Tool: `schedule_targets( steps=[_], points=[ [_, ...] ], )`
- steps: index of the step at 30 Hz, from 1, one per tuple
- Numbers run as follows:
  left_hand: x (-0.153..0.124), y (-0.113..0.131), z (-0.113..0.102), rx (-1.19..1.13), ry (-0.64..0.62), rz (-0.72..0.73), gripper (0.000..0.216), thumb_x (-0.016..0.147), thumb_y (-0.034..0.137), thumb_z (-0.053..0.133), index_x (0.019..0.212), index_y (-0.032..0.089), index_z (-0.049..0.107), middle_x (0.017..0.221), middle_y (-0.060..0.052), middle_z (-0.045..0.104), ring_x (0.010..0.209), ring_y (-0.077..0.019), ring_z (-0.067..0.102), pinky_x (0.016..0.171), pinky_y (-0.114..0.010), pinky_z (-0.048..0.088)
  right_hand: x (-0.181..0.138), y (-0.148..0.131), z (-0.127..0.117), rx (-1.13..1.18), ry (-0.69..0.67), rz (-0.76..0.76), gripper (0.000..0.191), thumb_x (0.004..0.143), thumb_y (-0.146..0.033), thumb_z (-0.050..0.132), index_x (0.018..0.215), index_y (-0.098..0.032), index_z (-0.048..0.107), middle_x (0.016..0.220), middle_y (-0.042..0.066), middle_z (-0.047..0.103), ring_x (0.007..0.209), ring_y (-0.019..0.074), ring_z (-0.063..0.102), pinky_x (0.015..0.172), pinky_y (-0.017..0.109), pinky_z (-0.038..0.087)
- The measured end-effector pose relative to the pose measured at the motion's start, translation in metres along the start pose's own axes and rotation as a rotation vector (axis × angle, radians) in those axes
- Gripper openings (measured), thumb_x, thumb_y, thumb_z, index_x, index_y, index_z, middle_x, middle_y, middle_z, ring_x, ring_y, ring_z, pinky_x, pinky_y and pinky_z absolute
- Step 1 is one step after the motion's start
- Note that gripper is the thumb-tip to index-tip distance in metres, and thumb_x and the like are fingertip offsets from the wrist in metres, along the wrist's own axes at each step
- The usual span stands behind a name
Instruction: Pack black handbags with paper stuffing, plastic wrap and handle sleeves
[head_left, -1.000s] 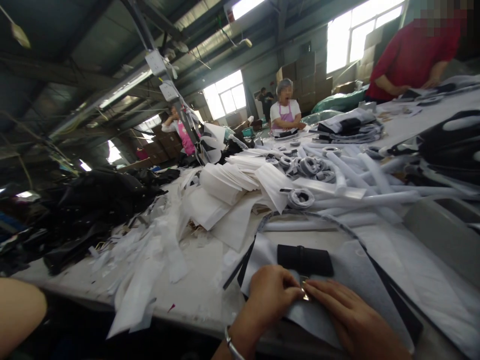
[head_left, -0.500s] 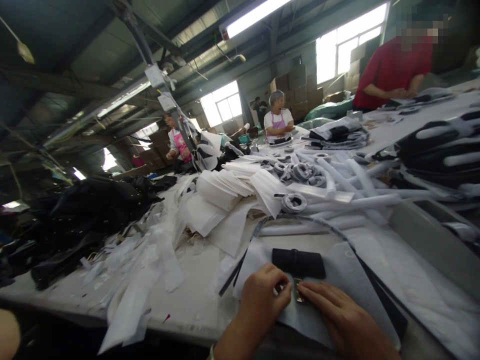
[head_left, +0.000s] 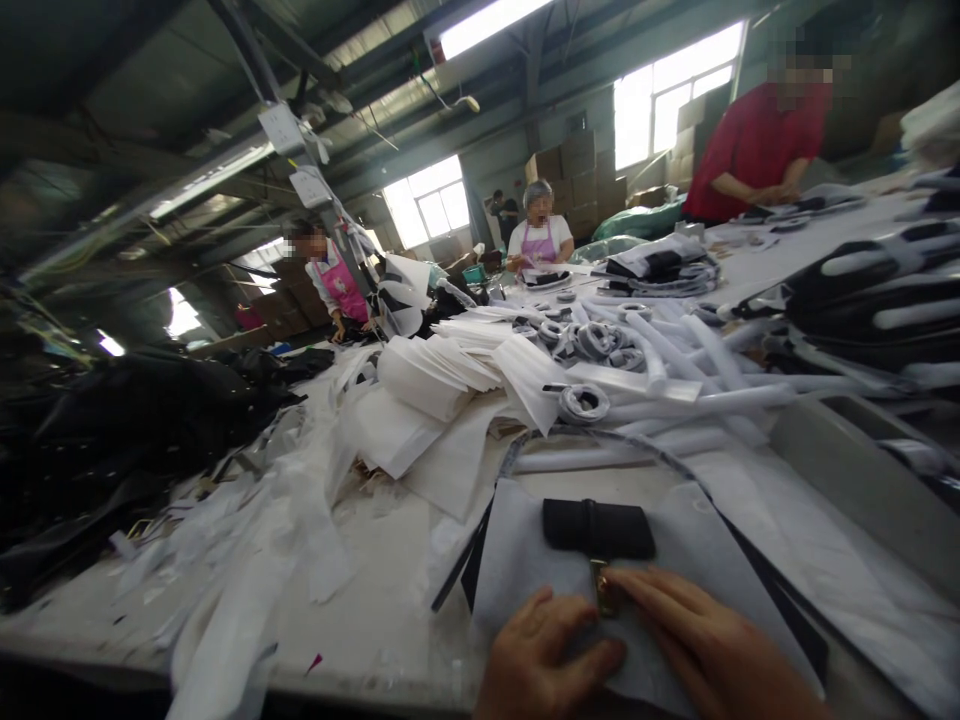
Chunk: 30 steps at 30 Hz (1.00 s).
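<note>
A grey fabric panel (head_left: 697, 545) edged in black lies at the table's near edge. On it sits a black tab (head_left: 598, 528) with a small gold metal clasp (head_left: 601, 585) below it. My right hand (head_left: 701, 640) lies on the panel with its fingertips pressed together against the clasp. My left hand (head_left: 541, 662) rests on the panel just left of the clasp, fingers curled with the thumb stretched toward it and nothing visible in them.
White fabric pieces (head_left: 439, 385) and rolled white strips (head_left: 675, 365) are heaped mid-table. Black material (head_left: 142, 420) piles up at left and black-and-white parts (head_left: 877, 295) at right. A grey tray (head_left: 862, 475) sits to the right. Other people (head_left: 538, 232) work at the far end.
The camera has swung right and down. My left hand has let go of the clasp and slid down toward me; my right hand stays at the clasp.
</note>
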<state>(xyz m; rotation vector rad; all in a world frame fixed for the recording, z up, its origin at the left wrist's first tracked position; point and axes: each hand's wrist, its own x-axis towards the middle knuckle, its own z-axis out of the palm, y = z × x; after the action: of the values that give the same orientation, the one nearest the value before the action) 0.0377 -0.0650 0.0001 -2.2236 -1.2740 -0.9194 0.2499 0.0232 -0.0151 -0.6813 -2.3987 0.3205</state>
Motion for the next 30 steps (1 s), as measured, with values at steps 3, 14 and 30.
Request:
schedule_targets(
  steps=[3, 14, 30],
  points=[
    [0.002, 0.001, 0.0, -0.014, 0.009, -0.078, 0.029, 0.103, 0.032, 0.046, 0.097, 0.031, 0.074, 0.091, 0.004, 0.076, 0.085, -0.0063, 0.074, 0.091, -0.028, 0.058, -0.003, 0.0, -0.015, -0.194, -0.023, -0.255, 0.042, 0.093, -0.022, 0.057, 0.134, -0.025, 0.062, 0.127, 0.001, 0.07, 0.11, 0.0209, 0.07, 0.093, 0.029, 0.06],
    [-0.013, -0.014, 0.02, 0.183, -0.004, 0.081, 0.029, 0.103, 0.025, 0.046, 0.118, 0.03, 0.071, 0.116, 0.001, 0.075, 0.115, -0.0137, 0.067, 0.122, -0.044, 0.017, -0.006, 0.019, -0.031, -0.295, -0.274, -0.161, 0.07, 0.097, -0.04, 0.058, 0.157, -0.031, 0.023, 0.15, 0.001, 0.046, 0.13, 0.028, 0.054, 0.101, 0.042, 0.057],
    [-0.033, -0.01, 0.038, 0.317, -0.05, 0.086, 0.043, 0.102, 0.029, 0.042, 0.145, 0.036, 0.047, 0.129, -0.006, 0.068, 0.119, -0.0281, 0.065, 0.123, -0.058, 0.014, 0.0, 0.028, -0.044, -0.132, -0.407, -0.086, 0.079, 0.09, -0.044, 0.067, 0.157, -0.032, 0.026, 0.156, 0.004, 0.039, 0.143, 0.0299, 0.039, 0.117, 0.047, 0.038]
  ],
)
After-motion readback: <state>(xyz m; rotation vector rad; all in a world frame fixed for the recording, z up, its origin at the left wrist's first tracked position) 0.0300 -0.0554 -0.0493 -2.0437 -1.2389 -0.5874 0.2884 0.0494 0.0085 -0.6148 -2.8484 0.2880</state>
